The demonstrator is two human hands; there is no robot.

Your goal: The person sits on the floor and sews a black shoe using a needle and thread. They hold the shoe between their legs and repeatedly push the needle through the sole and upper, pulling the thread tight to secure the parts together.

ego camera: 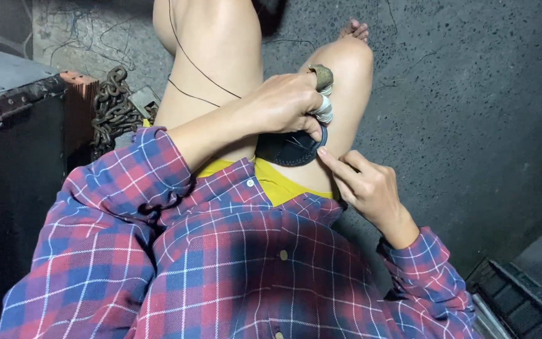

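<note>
While pressed flat against the bare thigh [346, 100], dark round leather piece [293, 149] gripped by left hand [283, 103], fingers [312, 125] curled shut on its upper edge, apparently to steady it for stitching. Pinching its right rim, right hand [368, 185], forefinger and thumb pressed together, thin black thread [192, 63] trailing up across the leg. Curved edge pointing toward the lap; long axis roughly crosswise, hard to tell.

Workshop: concrete floor [472, 94], rusty chain [113, 107]
</note>
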